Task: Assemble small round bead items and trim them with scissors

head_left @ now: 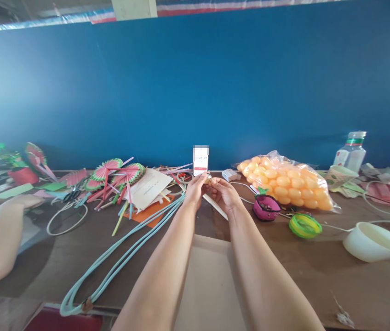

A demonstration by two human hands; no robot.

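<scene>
My left hand (195, 188) and my right hand (223, 193) meet over the middle of the table, fingertips pinched together. Between them is a small, pale golden object (209, 177), too small to name. A narrow white strip (215, 207) slants down and right beneath my right hand; whether it is held or lies on the table, I cannot tell. Just behind my fingers stands a phone (200, 162) with a lit white screen. Below my wrists lies a flat beige sheet or board (212, 280).
To the right are a bag of orange plastic balls (288, 181), a magenta pouch (266, 208), green-yellow rings (305, 225) and a white cup (377, 242). Leftward lie pale blue tubing (112, 250), watermelon-patterned paper fans (107, 169), scissors (71, 195) and another person's arm (0, 239).
</scene>
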